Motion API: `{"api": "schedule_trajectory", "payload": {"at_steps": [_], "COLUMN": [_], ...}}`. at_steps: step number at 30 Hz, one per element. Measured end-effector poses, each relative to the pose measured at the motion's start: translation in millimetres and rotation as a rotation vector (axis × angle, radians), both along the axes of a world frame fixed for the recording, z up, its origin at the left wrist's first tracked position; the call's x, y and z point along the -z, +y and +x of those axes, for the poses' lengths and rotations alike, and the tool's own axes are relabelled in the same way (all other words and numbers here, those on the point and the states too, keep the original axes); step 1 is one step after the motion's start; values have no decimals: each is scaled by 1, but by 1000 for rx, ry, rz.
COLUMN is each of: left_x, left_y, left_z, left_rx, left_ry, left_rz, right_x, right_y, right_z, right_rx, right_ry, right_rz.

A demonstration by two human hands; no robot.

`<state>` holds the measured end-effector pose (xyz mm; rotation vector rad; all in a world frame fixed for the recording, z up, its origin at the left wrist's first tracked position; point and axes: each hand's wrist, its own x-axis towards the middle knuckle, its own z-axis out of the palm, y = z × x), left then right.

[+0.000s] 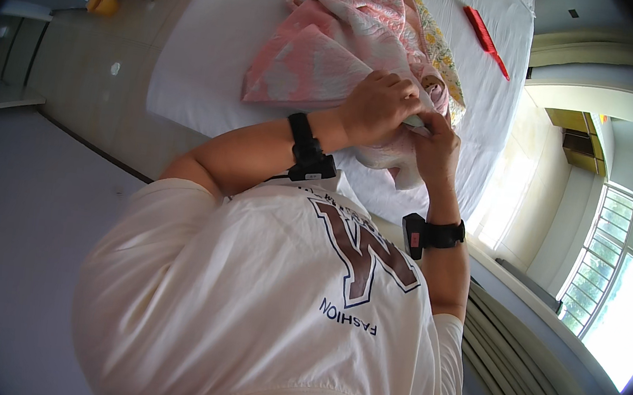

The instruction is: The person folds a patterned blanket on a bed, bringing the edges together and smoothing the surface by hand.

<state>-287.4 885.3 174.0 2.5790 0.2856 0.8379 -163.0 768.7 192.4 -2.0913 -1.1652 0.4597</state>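
A pink-and-white quilted bedspread lies bunched on the white-sheeted bed, and part of it hangs down before my chest. My left hand is closed over its gathered edge, knuckles up. Close beside it on the right, my right hand pinches the same cloth between thumb and fingers. A small pale-green piece shows between both hands; I cannot tell what it is. Yellow-flowered fabric lies along the bedspread's right side, with a rolled pink fold near my right fingers.
A red bed brush lies on the sheet at the far right. Tiled floor runs along the left, with a yellow bucket farther off. A barred window and gathered curtains are on the right.
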Motion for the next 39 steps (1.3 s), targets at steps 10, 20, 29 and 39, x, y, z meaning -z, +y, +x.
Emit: {"api": "schedule_trajectory", "payload": {"at_steps": [10, 20, 29, 39], "left_x": [151, 122, 156, 107], "left_y": [135, 130, 25, 223], "left_z": [-153, -129, -66, -101], "left_rx": [-729, -451, 135, -197], "left_ry": [507, 395, 709, -24], "left_rz": [-60, -773, -802, -737], "right_x": [-88, -78, -118, -75], "right_y": [-63, -72, -41, -72], "right_z": [91, 102, 94, 181], "right_rx": [451, 437, 374, 533], "right_ry": [432, 550, 582, 105], "right_rz": [704, 725, 827, 497]}}
